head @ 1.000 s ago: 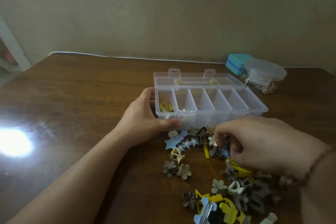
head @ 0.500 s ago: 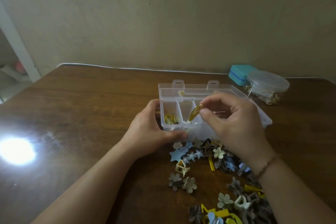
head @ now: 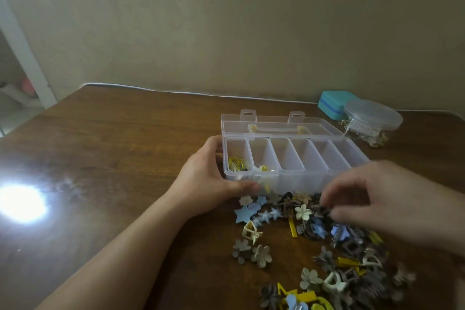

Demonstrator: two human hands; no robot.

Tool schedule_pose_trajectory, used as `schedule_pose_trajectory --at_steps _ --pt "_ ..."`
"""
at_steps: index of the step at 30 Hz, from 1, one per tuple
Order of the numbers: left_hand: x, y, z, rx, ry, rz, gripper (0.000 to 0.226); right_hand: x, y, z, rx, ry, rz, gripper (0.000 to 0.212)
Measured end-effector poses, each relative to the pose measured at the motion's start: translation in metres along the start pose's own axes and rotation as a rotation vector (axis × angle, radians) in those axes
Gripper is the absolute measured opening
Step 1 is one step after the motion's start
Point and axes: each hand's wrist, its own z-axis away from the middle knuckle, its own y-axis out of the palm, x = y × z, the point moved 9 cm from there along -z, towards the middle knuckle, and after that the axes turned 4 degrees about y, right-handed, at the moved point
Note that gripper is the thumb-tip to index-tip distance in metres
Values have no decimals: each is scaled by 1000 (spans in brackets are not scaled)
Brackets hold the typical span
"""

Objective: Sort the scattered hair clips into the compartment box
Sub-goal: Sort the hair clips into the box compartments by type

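The compartment box (head: 289,158) is sitting open at centre frame on the wooden surface (head: 113,158), lid folded back. The left hand (head: 208,178) is bracing its left end, fingers wrapped round the corner and thumb pressing on the front wall. The right hand (head: 372,199) is hovering at right of centre over the hair clips (head: 314,234), which are lying scattered below the box toward the lower right; it is motion-blurred, fingers curling downward, and whether they are pinching anything cannot be told.

Only the two leftmost compartments are holding clips; the other four are showing nothing.

Risks, as judged: clips are crowding against the box's front wall, so a hasty pick is likely to drag neighbours or tangle claw clips together. A blurred, fast reach is inviting a drop into the wrong compartment. Loosening the left hand's hold could let the light box slide or tip.
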Motion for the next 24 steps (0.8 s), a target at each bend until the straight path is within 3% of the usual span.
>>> schedule_pose_trajectory --at_steps 2,9,11,15,24 --pt "0 0 0 1 -5 0 94 -7 17 0 136 62 122 13" --pt "1 1 -1 5 -10 -10 101 -10 24 -1 182 148 283 30" --pt "2 1 -1 5 -8 -10 101 -8 23 -2 145 142 341 30" --pt "2 2 -1 13 -4 5 101 -5 20 -7 81 103 354 9" --pt "2 1 -1 13 1 10 99 -9 23 -10 63 95 324 12"
